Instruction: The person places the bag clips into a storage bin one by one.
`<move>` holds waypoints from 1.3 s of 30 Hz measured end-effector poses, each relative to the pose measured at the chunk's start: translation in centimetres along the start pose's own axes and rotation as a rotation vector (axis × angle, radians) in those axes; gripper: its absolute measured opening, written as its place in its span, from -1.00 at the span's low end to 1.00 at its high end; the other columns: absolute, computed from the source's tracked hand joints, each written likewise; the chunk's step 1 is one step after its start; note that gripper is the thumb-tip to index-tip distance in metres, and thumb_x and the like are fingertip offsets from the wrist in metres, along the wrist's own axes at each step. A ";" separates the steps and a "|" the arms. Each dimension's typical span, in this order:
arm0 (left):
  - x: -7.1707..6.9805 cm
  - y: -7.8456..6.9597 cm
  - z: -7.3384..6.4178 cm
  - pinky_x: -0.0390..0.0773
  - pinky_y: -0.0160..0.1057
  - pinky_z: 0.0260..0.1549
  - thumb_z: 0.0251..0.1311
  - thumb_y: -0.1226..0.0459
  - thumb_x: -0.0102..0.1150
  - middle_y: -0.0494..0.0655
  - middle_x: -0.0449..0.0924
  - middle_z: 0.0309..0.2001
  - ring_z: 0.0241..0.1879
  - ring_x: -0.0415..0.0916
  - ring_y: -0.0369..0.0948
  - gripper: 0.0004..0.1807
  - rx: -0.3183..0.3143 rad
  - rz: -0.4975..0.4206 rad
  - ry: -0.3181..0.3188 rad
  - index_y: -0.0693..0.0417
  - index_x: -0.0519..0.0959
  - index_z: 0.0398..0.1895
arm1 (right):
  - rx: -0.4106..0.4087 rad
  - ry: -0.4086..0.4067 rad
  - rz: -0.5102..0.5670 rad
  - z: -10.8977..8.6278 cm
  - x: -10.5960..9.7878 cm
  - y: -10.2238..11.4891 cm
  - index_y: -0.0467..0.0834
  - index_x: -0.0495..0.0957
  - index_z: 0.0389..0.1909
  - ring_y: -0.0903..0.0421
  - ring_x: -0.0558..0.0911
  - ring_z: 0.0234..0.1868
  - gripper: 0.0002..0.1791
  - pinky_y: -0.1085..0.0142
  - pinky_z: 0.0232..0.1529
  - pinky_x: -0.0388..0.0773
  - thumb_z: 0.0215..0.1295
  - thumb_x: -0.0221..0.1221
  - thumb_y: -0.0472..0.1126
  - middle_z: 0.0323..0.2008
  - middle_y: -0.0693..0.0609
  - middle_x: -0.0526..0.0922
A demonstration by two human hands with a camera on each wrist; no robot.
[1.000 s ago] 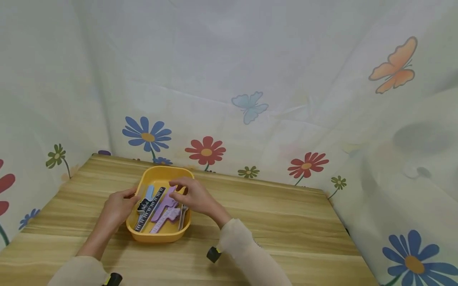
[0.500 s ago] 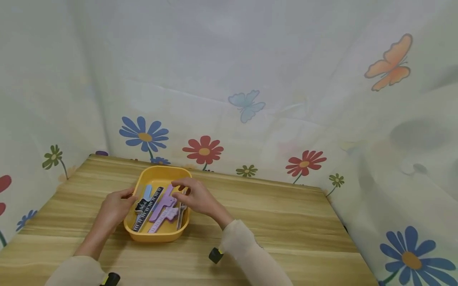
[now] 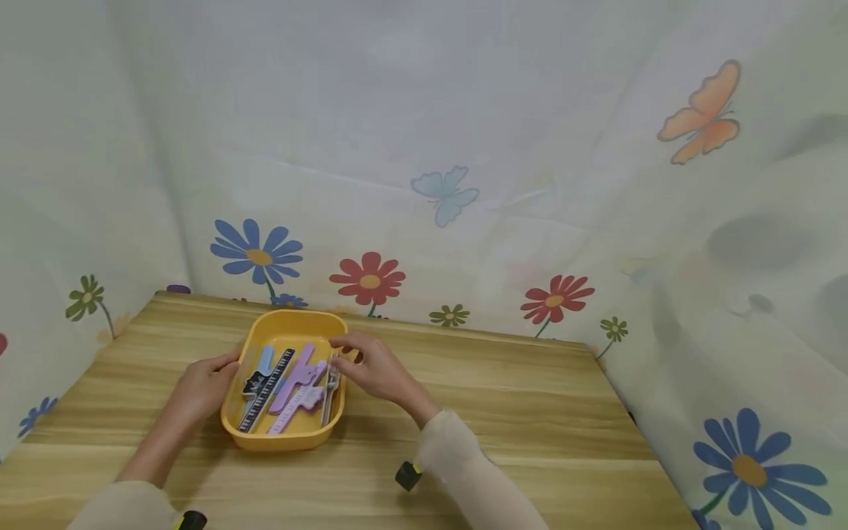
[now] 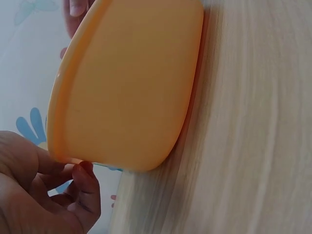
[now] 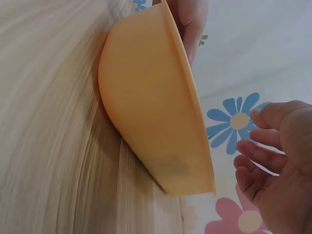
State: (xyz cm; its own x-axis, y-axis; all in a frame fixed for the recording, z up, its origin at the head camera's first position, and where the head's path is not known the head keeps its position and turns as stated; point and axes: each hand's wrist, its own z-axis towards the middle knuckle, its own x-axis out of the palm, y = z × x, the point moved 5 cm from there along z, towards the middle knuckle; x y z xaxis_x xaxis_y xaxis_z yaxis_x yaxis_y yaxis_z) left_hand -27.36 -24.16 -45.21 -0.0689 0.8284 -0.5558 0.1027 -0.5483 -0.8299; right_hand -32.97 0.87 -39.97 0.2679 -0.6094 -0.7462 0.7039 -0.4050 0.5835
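Note:
A yellow plastic basin point(image 3: 285, 442) stands on the table. At its left side, my left hand point(image 3: 202, 386) pinches the rim between thumb and fingers, which the left wrist view also shows. My right hand point(image 3: 377, 368) hovers at the right rim with fingers loosely bent; the right wrist view shows nothing in them. Inside lie several long flat pieces resembling clips: a black one with piano-key marks point(image 3: 266, 390), a light blue one point(image 3: 266, 358), a purple one point(image 3: 298, 377), a pale purple one with key marks point(image 3: 306, 398) and a clear greyish one point(image 3: 329, 394) just below the right fingertips.
The wood-grain table point(image 3: 503, 412) extends to the right of the basin and in front of it. A white curtain point(image 3: 530, 243) printed with flowers and butterflies closes off the back and sides. Dark wrist cameras point(image 3: 408, 476) stick out at both sleeves.
My right hand has shifted slightly right, from over the purple piece to the right rim, uncovering more of the clear greyish piece. My left hand keeps its grip on the basin. The head view has turned slightly.

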 end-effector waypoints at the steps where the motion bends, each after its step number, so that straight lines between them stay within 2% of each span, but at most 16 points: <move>1: -0.1 0.0 0.0 0.09 0.30 0.10 0.41 -0.01 -0.32 0.40 0.09 0.29 0.25 0.00 0.32 -0.38 0.010 0.006 0.002 0.23 0.14 0.37 | 0.004 -0.007 -0.003 -0.1 -0.1 -0.1 -0.09 0.49 0.13 0.06 0.50 -0.04 -0.61 0.32 -0.16 0.53 0.30 0.13 -0.12 0.00 0.12 0.56; 3: -0.3 0.1 -0.1 0.09 0.31 0.09 0.41 -0.02 -0.32 0.40 0.11 0.28 0.24 0.00 0.33 -0.37 0.030 0.037 0.001 0.22 0.16 0.36 | 0.015 -0.021 -0.007 -0.4 -0.3 -0.3 -0.10 0.49 0.13 0.05 0.50 -0.01 -0.62 0.24 -0.13 0.53 0.30 0.14 -0.15 0.03 0.07 0.56; 6: -0.5 0.1 -0.3 0.13 0.33 0.05 0.40 -0.05 -0.30 0.42 0.14 0.26 0.22 0.04 0.35 -0.36 0.052 0.096 -0.017 0.22 0.20 0.35 | 0.022 -0.047 -0.034 -1.0 -0.8 -0.5 -0.10 0.48 0.14 0.10 0.48 0.03 -0.60 0.22 -0.11 0.53 0.31 0.13 -0.12 0.09 0.03 0.53; 12: -1.1 -0.2 -0.9 0.29 0.30 -0.08 0.39 -0.03 -0.23 0.42 0.27 0.19 0.10 0.23 0.34 -0.37 0.105 0.191 -0.099 0.27 0.27 0.30 | 0.056 -0.077 -0.140 -2.4 -1.8 -1.0 -0.05 0.43 0.21 0.21 0.36 0.18 -0.46 0.28 0.01 0.46 0.31 0.02 0.15 0.18 0.10 0.45; 15: -1.4 -0.7 -1.4 0.40 0.23 -0.19 0.38 0.03 -0.15 0.40 0.37 0.10 -0.01 0.37 0.29 -0.42 0.166 0.229 -0.159 0.31 0.32 0.25 | 0.101 -0.075 -0.165 -3.1 -2.1 -1.4 -0.03 0.39 0.24 0.19 0.31 0.23 -0.39 0.23 0.11 0.38 0.29 -0.02 0.23 0.21 0.11 0.40; 20: -1.9 -1.6 -2.4 0.42 0.20 -0.28 0.37 0.04 -0.12 0.39 0.40 0.04 -0.11 0.42 0.23 -0.44 0.241 0.295 -0.216 0.32 0.36 0.21 | 0.134 -0.081 -0.201 -4.2 -2.8 -1.7 0.01 0.34 0.28 0.07 0.25 0.29 -0.41 0.12 0.23 0.22 0.31 0.01 0.20 0.26 0.09 0.36; 23: -2.0 -1.8 -2.7 0.33 0.30 -0.18 0.37 -0.02 -0.17 0.41 0.32 0.12 -0.01 0.33 0.30 -0.39 0.242 0.320 -0.218 0.32 0.35 0.22 | 0.145 -0.087 -0.231 -4.9 -3.2 -2.0 0.02 0.32 0.29 0.04 0.23 0.30 -0.40 0.11 0.25 0.20 0.30 0.01 0.19 0.27 0.11 0.33; 29: -2.2 -1.8 -3.2 0.11 0.39 -0.02 0.38 -0.07 -0.24 0.46 0.13 0.24 0.13 0.09 0.42 -0.30 0.255 0.371 -0.217 0.36 0.23 0.28 | 0.157 -0.094 -0.285 -6.3 -3.9 -2.5 0.00 0.26 0.34 0.05 0.19 0.33 -0.35 0.07 0.27 0.14 0.32 -0.04 0.22 0.30 0.02 0.29; 33: -2.3 -1.7 -3.7 0.04 0.40 0.00 0.38 -0.07 -0.23 0.48 0.03 0.28 0.15 0.04 0.42 -0.29 0.292 0.423 -0.227 0.37 0.20 0.30 | 0.174 -0.085 -0.333 -7.3 -4.3 -3.0 -0.03 0.20 0.37 0.02 0.13 0.35 -0.31 0.04 0.29 0.08 0.33 -0.09 0.26 0.34 0.02 0.22; 39: -2.6 -1.5 -4.4 -0.09 0.44 0.02 0.37 -0.07 -0.19 0.40 -0.06 0.35 0.27 -0.10 0.33 -0.30 0.349 0.510 -0.235 0.30 0.18 0.34 | 0.213 -0.071 -0.381 -9.2 -5.3 -4.0 -0.08 0.13 0.40 0.03 0.01 0.40 -0.27 -0.02 0.30 0.02 0.33 -0.10 0.25 0.39 -0.03 0.12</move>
State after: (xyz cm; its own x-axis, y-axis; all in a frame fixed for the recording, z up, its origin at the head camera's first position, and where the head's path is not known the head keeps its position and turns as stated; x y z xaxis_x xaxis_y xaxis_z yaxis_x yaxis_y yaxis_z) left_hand -22.99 -24.96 -42.33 -0.3159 0.4295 -0.8460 -0.1446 -0.9031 -0.4045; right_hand -31.17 11.99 -41.27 -0.0359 -0.4318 -0.9013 0.5901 -0.7370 0.3296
